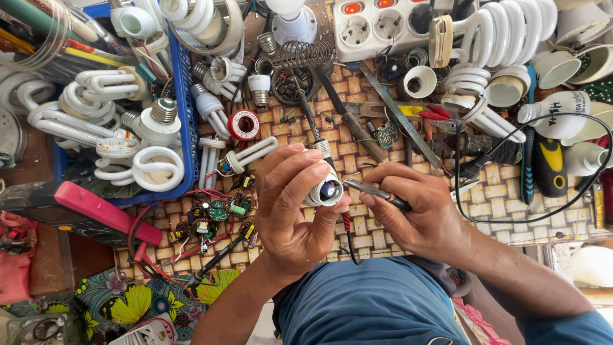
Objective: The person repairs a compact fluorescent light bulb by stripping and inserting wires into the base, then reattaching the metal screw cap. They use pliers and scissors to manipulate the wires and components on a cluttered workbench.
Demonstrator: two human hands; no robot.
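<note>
Frame centre: left hand (290, 204) clamped around white lamp base (324, 190), right hand (418, 214) pinching pliers (377, 191). Probably light, brittle plastic; best gripped around the body.

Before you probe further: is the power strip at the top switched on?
On: both rocker switches on the white power strip glow orange-red.

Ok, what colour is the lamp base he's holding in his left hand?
White, with dark parts showing inside its open end. The head view shows the lamp base gripped in the left hand.
</note>
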